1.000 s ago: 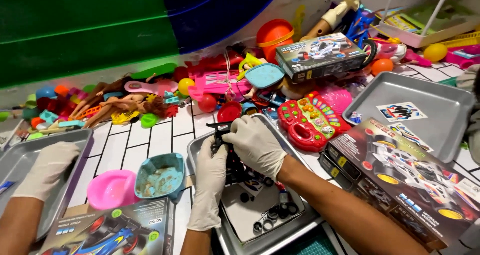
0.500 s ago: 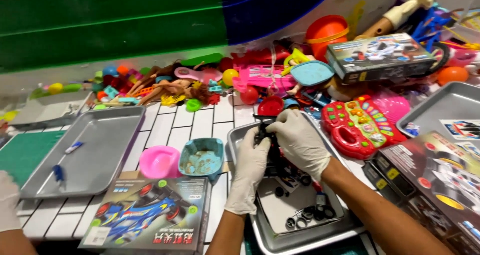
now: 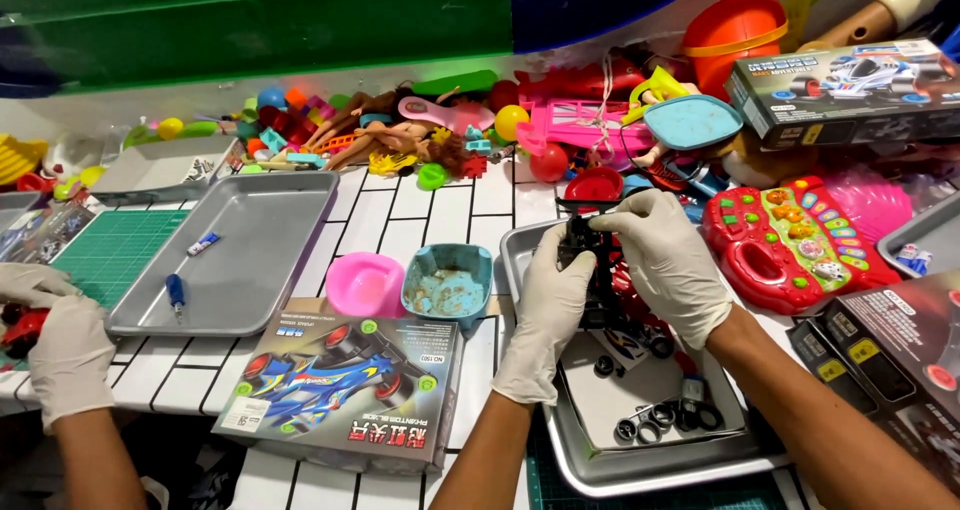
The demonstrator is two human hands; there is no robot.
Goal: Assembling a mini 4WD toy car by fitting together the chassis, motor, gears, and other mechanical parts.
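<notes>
Both my hands wear white gloves and hold a black toy car chassis (image 3: 592,255) between them, above a metal tray (image 3: 640,470). My left hand (image 3: 550,310) grips its left side. My right hand (image 3: 668,266) covers its top and right side. Small black tyres (image 3: 655,420) and other loose parts lie on a white sheet in the tray under my hands. Much of the chassis is hidden by my fingers.
A toy car kit box (image 3: 340,385) lies at front left, a pink bowl (image 3: 365,285) and a blue cup (image 3: 447,288) behind it. A second tray (image 3: 280,210) holds a small screwdriver (image 3: 176,295). Another person's gloved hands (image 3: 60,345) work at far left. Toys are piled along the back wall.
The view has swung to the left, so the second tray and green mat now show. My hands stay on the chassis over the tray, barely shifted.
</notes>
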